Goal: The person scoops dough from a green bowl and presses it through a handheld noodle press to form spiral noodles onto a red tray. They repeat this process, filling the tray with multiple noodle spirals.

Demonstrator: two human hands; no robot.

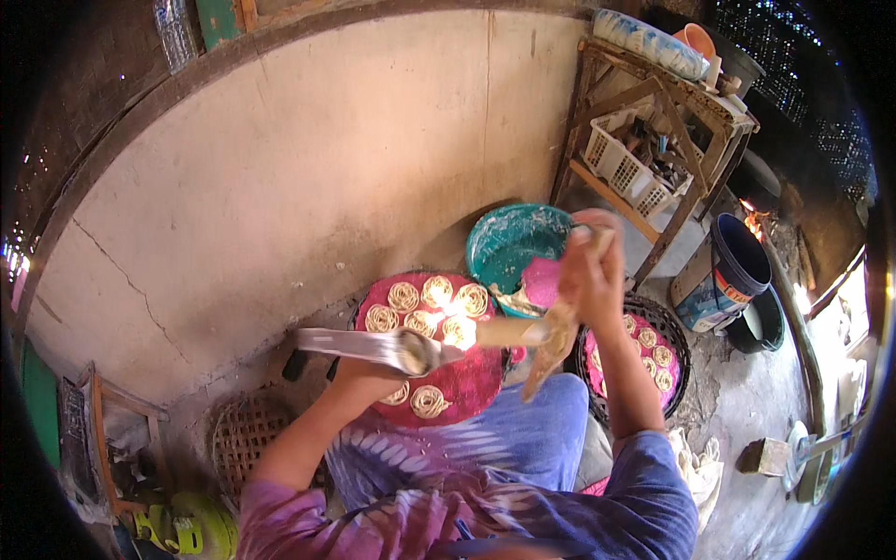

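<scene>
My left hand (362, 381) is closed round a metal hand press (373, 346), a flat bar with a round barrel. Wrapped on a crosspiece, my right hand (594, 276) grips a wooden plunger (509, 332), slightly blurred. The plunger's rod points left toward the press; whether its tip touches the barrel I cannot tell. Beneath them a round pink mat (476, 392) carries several coiled noodle nests (403, 297), some hidden by the press and rod. Just behind stands a teal basin (490, 233) smeared with dough, a pink cloth or sheet (540, 282) at its near edge.
On the right, a dark round tray (679, 322) holds more nests on pink. Beyond it are a bucket (691, 294), a small fire (752, 222) and a wooden rack (644, 89) with a white crate (611, 154). A woven basket (238, 434) lies left, below a pale wall (308, 159).
</scene>
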